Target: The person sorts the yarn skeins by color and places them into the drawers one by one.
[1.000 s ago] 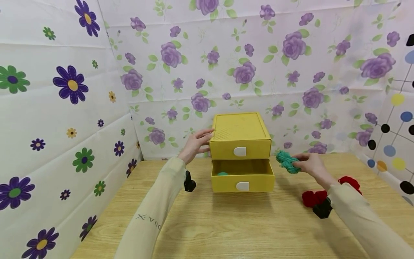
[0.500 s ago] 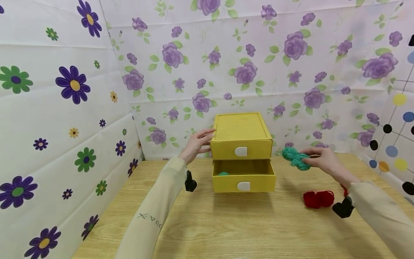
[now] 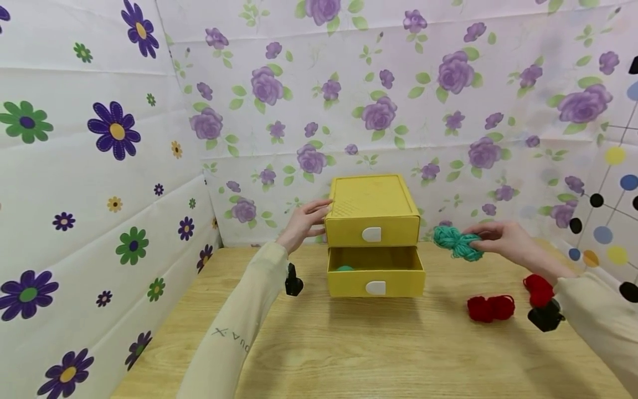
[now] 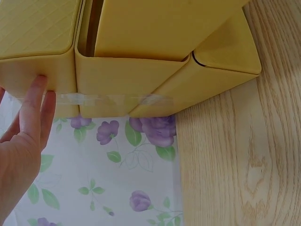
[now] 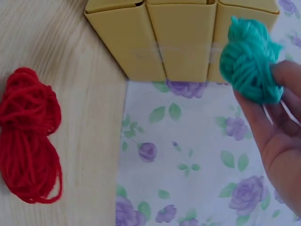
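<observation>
A yellow drawer box (image 3: 374,194) stands on the wooden table with its lower drawer (image 3: 376,284) pulled out; the upper drawer is closed. Inside the lower drawer a bit of something teal (image 3: 345,268) shows at the left. My left hand (image 3: 305,223) rests its straight fingertips on the box's left side, as the left wrist view (image 4: 28,127) also shows. To the right of the box, my right hand (image 3: 508,244) pinches a teal skein of yarn (image 3: 457,243) between thumb and fingers, above the table. In the right wrist view the same yarn (image 5: 251,61) overlaps the box.
A red skein of yarn (image 3: 490,308) lies on the table at right, and a second red skein (image 3: 539,290) sits behind the right wrist's black camera (image 3: 545,316). Flowered cloth walls (image 3: 279,133) stand at the back and left, a dotted one (image 3: 613,221) at the right.
My right hand has moved right with the teal skein, away from the box, uncovering the red skein on the table. The left hand stays at the box's side.
</observation>
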`<state>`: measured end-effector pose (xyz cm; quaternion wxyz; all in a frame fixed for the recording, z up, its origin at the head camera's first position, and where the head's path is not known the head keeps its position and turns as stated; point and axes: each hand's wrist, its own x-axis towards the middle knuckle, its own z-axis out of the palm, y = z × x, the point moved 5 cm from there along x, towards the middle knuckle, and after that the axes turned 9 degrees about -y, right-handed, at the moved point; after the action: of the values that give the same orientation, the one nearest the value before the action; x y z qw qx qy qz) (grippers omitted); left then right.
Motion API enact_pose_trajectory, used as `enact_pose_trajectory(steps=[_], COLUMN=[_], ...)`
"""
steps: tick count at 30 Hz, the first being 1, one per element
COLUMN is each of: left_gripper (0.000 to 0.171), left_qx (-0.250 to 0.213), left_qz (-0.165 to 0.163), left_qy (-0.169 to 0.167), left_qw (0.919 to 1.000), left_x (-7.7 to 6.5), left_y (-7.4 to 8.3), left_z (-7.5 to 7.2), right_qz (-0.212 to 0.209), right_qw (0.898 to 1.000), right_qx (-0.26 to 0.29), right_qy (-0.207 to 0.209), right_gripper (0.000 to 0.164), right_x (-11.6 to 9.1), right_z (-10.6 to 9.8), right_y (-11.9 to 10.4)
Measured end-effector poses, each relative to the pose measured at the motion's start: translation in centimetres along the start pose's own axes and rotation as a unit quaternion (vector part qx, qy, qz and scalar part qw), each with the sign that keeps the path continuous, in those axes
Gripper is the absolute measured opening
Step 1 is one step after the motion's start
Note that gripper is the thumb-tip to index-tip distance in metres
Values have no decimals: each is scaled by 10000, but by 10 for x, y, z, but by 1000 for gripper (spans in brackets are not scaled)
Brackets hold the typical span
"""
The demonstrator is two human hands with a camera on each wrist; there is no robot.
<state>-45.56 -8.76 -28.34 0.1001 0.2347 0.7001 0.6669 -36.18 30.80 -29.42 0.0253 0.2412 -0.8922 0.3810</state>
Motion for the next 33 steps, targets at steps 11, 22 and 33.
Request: enact_pose_trajectory(steps=[11,22,33], left_gripper=[37,37,41], left_qx=[-29,-22,-74], left_qz=[-12,-51,-168], left_qy=[6,-4,-198], left_qw=[10000,10000,9996], left_x=[0,0,-8], left_y=[2,1,12], left_z=[0,0,7], right_qz=[-448,-1002,-1144], right_qw=[9967,9903,9886], right_qx=[209,511,330], right_qy=[-647,-821,-924], right_gripper=[28,23,19], right_x=[9,29,50], right_z=[3,22,41], right_y=[-34,-59,-78])
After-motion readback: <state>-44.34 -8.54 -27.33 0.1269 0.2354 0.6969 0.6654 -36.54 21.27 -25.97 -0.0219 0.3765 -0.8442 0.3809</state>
